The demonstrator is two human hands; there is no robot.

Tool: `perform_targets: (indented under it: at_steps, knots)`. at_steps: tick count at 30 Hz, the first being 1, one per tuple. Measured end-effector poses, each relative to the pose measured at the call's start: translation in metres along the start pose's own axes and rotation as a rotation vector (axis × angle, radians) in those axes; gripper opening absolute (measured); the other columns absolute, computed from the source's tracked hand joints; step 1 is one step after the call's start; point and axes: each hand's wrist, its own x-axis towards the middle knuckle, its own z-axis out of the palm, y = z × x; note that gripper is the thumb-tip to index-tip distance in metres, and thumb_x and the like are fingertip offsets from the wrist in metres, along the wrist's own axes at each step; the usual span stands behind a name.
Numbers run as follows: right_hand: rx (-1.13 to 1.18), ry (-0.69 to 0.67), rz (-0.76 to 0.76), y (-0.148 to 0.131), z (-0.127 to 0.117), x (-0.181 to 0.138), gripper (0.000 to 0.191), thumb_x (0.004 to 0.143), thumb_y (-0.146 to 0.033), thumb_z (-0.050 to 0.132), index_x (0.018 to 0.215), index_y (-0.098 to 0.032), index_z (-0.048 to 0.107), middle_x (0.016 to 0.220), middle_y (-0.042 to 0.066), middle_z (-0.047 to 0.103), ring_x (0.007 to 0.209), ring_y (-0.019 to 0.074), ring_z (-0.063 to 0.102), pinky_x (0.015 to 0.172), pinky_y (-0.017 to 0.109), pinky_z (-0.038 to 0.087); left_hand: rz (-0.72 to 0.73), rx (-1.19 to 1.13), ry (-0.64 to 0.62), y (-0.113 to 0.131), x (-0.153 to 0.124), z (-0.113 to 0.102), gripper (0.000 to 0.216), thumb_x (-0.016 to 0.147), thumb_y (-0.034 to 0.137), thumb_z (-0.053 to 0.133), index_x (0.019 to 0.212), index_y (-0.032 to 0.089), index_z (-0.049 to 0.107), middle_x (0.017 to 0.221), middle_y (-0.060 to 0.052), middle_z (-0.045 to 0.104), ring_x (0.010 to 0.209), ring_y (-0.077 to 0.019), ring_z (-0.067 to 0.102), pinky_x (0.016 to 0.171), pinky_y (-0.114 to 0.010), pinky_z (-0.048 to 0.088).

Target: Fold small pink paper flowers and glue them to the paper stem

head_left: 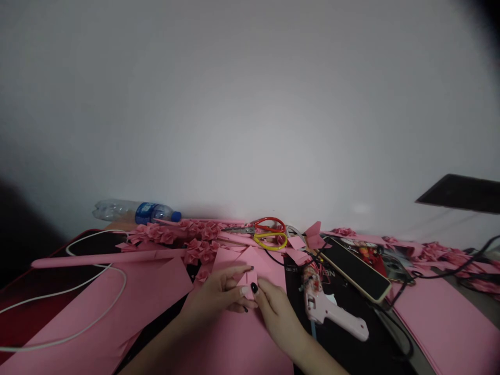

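My left hand and my right hand meet over the pink paper sheets in front of me. Between them they pinch a small folded piece of pink paper. The left fingers grip its left side and edges, while the right thumb presses on its right side. Parts of the piece are covered by my fingers. Larger pink sheets lie under both hands. Just behind the hands is a cluster of folded pink paper flowers.
Scissors with red and yellow handles lie at the back. Right of my hands are a pink glue gun and a phone. A plastic bottle lies by the wall. A white cable crosses pink paper on the left.
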Motion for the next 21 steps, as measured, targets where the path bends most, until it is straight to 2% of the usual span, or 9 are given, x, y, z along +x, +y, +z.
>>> perform_targets:
  at_steps: [6,9,13,17,21]
  knots:
    - [0.068,0.066,0.07,0.003,0.0011,-0.0012,0.029,0.098,-0.034,0.033,0.072,-0.024,0.04,0.064,-0.003,0.04,0.06,0.0163,0.037,0.055,0.028,0.03,0.026,-0.021,0.029,-0.0001,0.0034,-0.0044,0.085,0.06,0.058,0.084,0.131,0.021,0.058,0.092,-0.008,0.078,0.091,-0.0291,0.076,0.077,-0.034,0.058]
    - [0.085,0.063,0.082,-0.0004,-0.0006,0.0005,0.026,0.097,-0.035,0.038,0.074,-0.023,0.041,0.066,-0.003,0.041,0.061,0.0159,0.038,0.056,0.027,0.031,0.033,-0.037,0.042,0.0007,0.0044,-0.0043,0.089,0.058,0.06,0.084,0.133,0.021,0.056,0.098,-0.008,0.077,0.093,-0.0285,0.075,0.078,-0.034,0.058]
    - [0.051,0.04,0.107,-0.0024,0.0005,0.0019,0.023,0.093,-0.033,0.043,0.072,-0.023,0.038,0.064,-0.004,0.039,0.059,0.0147,0.036,0.056,0.026,0.029,-0.017,-0.036,0.008,0.0005,0.0029,-0.0025,0.089,0.061,0.056,0.084,0.135,0.021,0.051,0.088,-0.005,0.077,0.095,-0.0277,0.074,0.079,-0.032,0.057]
    - [0.048,0.058,0.091,0.001,0.003,0.0022,0.022,0.091,-0.032,0.044,0.072,-0.022,0.041,0.066,-0.003,0.039,0.062,0.0154,0.038,0.058,0.026,0.031,-0.05,-0.052,-0.027,-0.0021,0.0011,-0.0016,0.089,0.064,0.054,0.083,0.138,0.021,0.046,0.09,-0.005,0.076,0.091,-0.0255,0.074,0.076,-0.032,0.056]
    - [0.105,0.133,0.088,0.0037,0.0027,0.0025,0.022,0.089,-0.028,0.046,0.069,-0.022,0.041,0.066,-0.003,0.041,0.061,0.0155,0.04,0.057,0.026,0.031,-0.023,-0.023,-0.05,-0.003,0.0001,0.0011,0.08,0.066,0.053,0.081,0.132,0.02,0.05,0.087,-0.005,0.075,0.08,-0.0211,0.073,0.071,-0.029,0.054]
